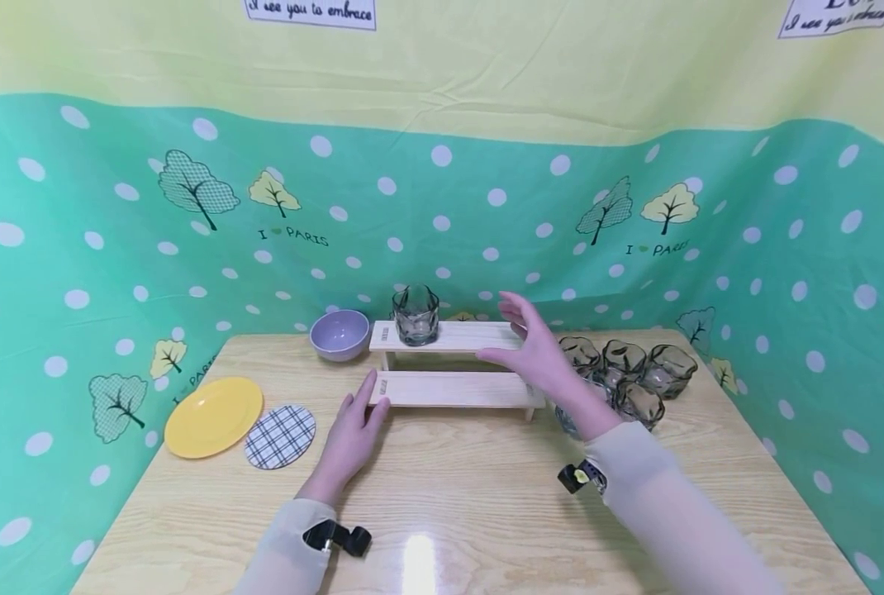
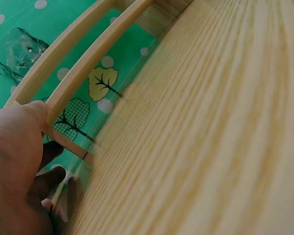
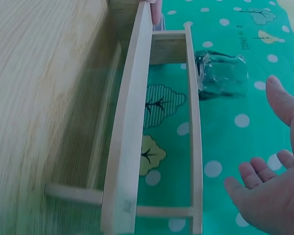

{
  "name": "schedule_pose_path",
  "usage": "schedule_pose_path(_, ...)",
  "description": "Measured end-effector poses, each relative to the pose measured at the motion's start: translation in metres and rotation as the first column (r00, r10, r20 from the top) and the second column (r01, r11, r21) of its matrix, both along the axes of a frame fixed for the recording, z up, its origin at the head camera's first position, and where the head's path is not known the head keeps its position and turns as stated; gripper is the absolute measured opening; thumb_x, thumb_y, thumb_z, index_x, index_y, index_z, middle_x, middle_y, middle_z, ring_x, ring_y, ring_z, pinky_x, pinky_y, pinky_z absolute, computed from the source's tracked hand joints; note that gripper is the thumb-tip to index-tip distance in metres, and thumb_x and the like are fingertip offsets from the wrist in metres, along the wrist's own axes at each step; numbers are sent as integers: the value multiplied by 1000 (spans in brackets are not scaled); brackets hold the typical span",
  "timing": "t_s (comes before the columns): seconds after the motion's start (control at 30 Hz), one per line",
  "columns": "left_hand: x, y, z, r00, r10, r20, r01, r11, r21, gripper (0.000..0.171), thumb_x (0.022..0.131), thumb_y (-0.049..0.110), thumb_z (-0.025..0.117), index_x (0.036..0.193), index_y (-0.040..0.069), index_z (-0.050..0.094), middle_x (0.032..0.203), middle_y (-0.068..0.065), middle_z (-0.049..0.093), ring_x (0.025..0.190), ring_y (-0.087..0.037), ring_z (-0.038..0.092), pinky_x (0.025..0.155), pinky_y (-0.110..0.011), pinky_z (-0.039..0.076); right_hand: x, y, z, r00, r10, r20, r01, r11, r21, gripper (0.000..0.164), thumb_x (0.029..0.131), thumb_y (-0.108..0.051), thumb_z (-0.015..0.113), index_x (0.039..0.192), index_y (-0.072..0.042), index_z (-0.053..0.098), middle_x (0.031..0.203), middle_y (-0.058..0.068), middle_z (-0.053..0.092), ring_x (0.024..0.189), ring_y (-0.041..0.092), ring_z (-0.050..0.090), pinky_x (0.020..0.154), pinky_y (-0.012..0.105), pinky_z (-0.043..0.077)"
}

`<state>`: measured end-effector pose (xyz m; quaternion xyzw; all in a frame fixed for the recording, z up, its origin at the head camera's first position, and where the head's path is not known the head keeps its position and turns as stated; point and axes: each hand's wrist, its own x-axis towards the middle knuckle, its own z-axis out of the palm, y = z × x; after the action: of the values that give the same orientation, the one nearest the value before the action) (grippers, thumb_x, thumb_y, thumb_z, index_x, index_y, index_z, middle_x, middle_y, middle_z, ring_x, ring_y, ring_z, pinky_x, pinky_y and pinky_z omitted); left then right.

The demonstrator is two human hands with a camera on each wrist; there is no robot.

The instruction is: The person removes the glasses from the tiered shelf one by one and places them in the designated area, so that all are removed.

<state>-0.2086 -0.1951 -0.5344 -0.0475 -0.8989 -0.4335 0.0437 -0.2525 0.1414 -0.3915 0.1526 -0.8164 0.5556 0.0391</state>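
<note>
A two-tier pale wooden rack (image 1: pixel 457 390) stands on the table. At the left end of its lower board is my left hand (image 1: pixel 349 430), touching the corner with thumb and index finger; the other fingers (image 2: pixel 46 183) hang beside it in the left wrist view. One grey-tinted wavy glass (image 1: pixel 416 318) stands upright at the left of the upper board. Beside the right end of the rack my right hand (image 1: pixel 539 351) is raised with nothing in it, its thumb (image 3: pixel 279 98) and fingers spread apart in the right wrist view.
Several similar glasses (image 1: pixel 668 370) stand grouped right of the rack, some partly hidden by my right arm. A purple bowl (image 1: pixel 340 335) is at the back left. Nearer lie a yellow plate (image 1: pixel 214 417) and a checked round coaster (image 1: pixel 280 436). A patterned cloth (image 1: pixel 442 190) hangs behind.
</note>
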Motion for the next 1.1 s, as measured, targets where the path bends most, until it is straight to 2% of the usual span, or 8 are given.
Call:
schedule_pose_path(0.33,0,0,0,1000,5,7,-5,1000,0,73,116,57,47,178,24,26,174,-19,39,161,-59,20,127,-76,22,-12,-25,-4,1000,17,-8,-17,997,-69,107,86,-14,98,172,-12,33,168,19,44,154,32,45,132,43,34)
schedule_pose_path(0.73,0,1,2,1000,8,12,-9,1000,6,72,117,55,48,178,22,27,174,-18,39,161,-59,19,127,-76,21,-22,-53,-6,999,27,36,-22,992,-122,108,87,-15,97,173,-15,32,166,18,46,152,35,46,130,42,38)
schedule_pose_path(0.87,0,2,3,1000,11,18,-12,1000,5,71,117,52,49,178,22,27,175,-17,38,161,-58,19,128,-76,21,-26,-62,-8,999,30,45,-25,993,-118,108,89,-18,97,173,-17,30,168,19,44,152,32,46,129,40,38)
schedule_pose_path(1.1,0,2,3,1000,13,20,-13,1000,-3,69,118,49,49,178,22,27,175,-15,38,161,-59,19,128,-75,20,-33,-74,-14,997,33,65,-24,992,-122,112,89,-21,97,175,-19,26,167,16,44,154,36,45,129,44,40)
